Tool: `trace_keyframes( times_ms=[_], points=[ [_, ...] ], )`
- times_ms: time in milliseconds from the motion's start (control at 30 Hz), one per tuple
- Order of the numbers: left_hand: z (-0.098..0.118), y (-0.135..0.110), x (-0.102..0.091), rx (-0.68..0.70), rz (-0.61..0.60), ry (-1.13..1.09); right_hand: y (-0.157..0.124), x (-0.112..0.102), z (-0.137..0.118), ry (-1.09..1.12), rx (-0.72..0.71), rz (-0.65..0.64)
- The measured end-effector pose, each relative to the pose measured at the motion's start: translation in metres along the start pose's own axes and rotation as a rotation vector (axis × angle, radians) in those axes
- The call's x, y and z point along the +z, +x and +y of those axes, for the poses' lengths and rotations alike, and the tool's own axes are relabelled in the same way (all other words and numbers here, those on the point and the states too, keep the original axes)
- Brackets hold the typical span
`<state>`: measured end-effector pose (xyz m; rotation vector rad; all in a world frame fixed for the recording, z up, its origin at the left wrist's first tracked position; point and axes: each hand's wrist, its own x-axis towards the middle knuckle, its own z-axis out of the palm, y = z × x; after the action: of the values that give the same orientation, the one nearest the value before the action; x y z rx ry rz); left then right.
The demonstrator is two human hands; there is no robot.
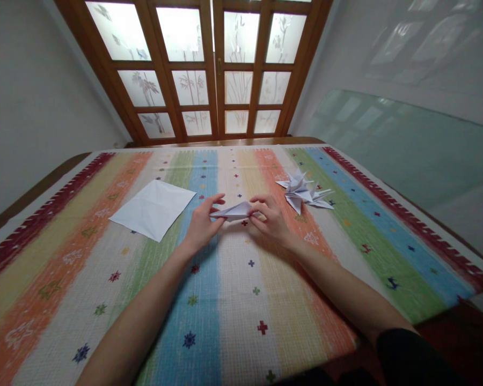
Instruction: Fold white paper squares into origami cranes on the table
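Observation:
A narrow, pointed piece of folded white paper (235,211) is held just above the striped tablecloth (233,300) at the middle of the table. My left hand (203,221) pinches its left end between thumb and fingers. My right hand (269,217) pinches its right end, fingers curled over the paper. Both forearms reach in from the near edge.
A flat white paper square (153,208) with creases lies to the left of my hands. A small heap of finished folded paper figures (304,192) sits to the right, beyond my right hand. Wooden doors with frosted glass panes (209,69) stand behind the table.

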<state>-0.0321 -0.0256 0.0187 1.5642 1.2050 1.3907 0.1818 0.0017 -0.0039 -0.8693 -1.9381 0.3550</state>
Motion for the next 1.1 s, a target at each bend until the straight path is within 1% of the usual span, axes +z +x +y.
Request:
trace_keyframes(
  times_ms=[100,200,367,467,533,633,667,733,800,867,933,1000,1033,1100],
  points=[
    [-0.004,0.003,0.0,-0.032,0.075,-0.137,-0.001,0.002,-0.004,0.074,0.055,0.041],
    [-0.01,0.004,0.001,-0.09,0.073,-0.279,0.0,0.007,-0.011,0.243,0.169,0.078],
    [-0.025,0.001,0.011,-0.161,0.01,-0.36,0.001,0.02,-0.023,0.572,0.504,0.165],
    [-0.031,-0.001,0.016,-0.269,-0.041,-0.485,-0.001,0.028,-0.03,0.677,0.672,0.182],
    [-0.032,-0.002,0.017,-0.345,-0.047,-0.504,-0.002,0.031,-0.032,0.719,0.75,0.156],
    [-0.032,0.0,0.015,-0.378,0.035,-0.437,-0.004,0.032,-0.032,0.754,0.781,0.045],
    [-0.032,0.001,0.013,-0.387,0.063,-0.415,-0.004,0.032,-0.031,0.745,0.765,0.011],
    [-0.032,0.002,0.01,-0.422,0.075,-0.369,-0.005,0.03,-0.028,0.667,0.694,-0.028],
    [-0.031,0.003,0.007,-0.474,0.036,-0.319,-0.006,0.028,-0.023,0.524,0.584,-0.049],
    [-0.029,0.002,0.007,-0.525,-0.029,-0.265,-0.008,0.025,-0.018,0.35,0.442,-0.073],
    [-0.029,0.0,0.009,-0.548,-0.097,-0.204,-0.011,0.022,-0.013,0.155,0.258,-0.084],
    [-0.031,-0.001,0.012,-0.524,-0.153,-0.131,-0.014,0.019,-0.007,-0.055,0.021,-0.102],
    [-0.033,-0.002,0.013,-0.495,-0.174,-0.09,-0.015,0.017,-0.005,-0.15,-0.108,-0.134],
    [-0.036,-0.001,0.016,-0.418,-0.219,-0.006,-0.017,0.014,-0.001,-0.292,-0.358,-0.275]
  ],
)
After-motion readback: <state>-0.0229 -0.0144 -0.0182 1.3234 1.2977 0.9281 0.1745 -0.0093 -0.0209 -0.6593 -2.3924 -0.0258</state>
